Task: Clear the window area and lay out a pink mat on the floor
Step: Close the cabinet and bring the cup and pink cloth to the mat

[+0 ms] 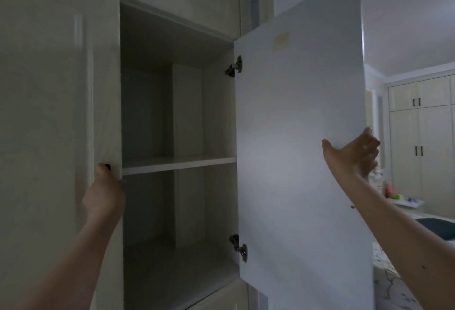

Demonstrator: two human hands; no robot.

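So the pale cabinet door [300, 137] hangs wide open; right hand [357, 154] curls round its outer edge, left hand [105, 194] grips the closed door's dark handle [107, 167].

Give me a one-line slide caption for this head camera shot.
Right hand grips the open cabinet door by its edge; left hand holds the closed door's handle; shelf looks bare.

Showing glossy, smooth laminate on closed cupboard door [59, 88] at nine o'clock; gleaming metal hinges [235, 65]; matt white open door [300, 137] at three o'clock.
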